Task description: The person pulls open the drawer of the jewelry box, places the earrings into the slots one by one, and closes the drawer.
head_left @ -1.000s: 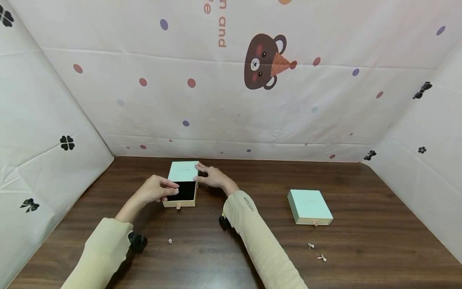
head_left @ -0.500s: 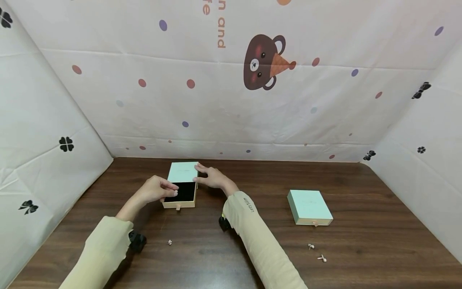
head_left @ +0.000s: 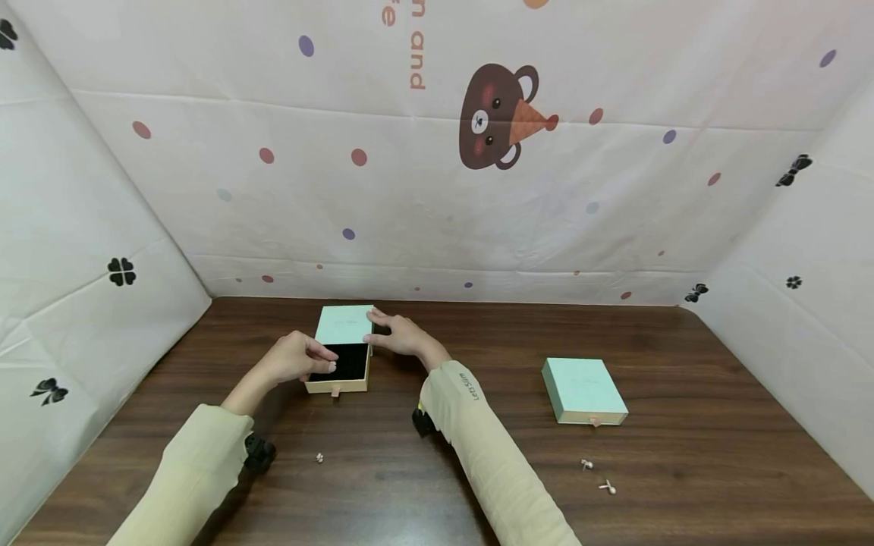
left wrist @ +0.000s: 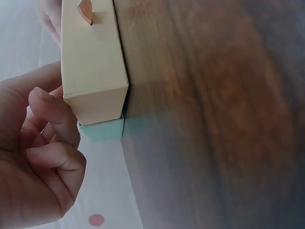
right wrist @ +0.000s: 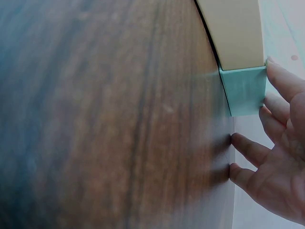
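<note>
A mint-green jewellery box (head_left: pixel 344 324) lies at the back left, its cream drawer (head_left: pixel 337 387) pulled out towards me. The drawer has a black lining (head_left: pixel 351 360). Over its left side is my left hand (head_left: pixel 290 356), thumb and index tips close together at the lining; whether an earring is between them is hidden. The left wrist view shows the other fingers (left wrist: pixel 57 162) loosely curled beside the drawer. My right hand (head_left: pixel 404 336) rests against the box's right side, its fingers (right wrist: pixel 252 150) spread and fairly straight. A small earring (head_left: pixel 319 458) lies on the table in front.
A second mint-green box (head_left: pixel 585 388) stands closed on the right of the wooden table (head_left: pixel 437 455). Two small stud earrings, one higher (head_left: pixel 586 464) and one lower (head_left: pixel 608 487), lie in front of it. A printed white cloth (head_left: pixel 410 189) encloses the table's back and sides.
Both hands and the box keep nearly the same positions. The whole head view has shifted very slightly.
</note>
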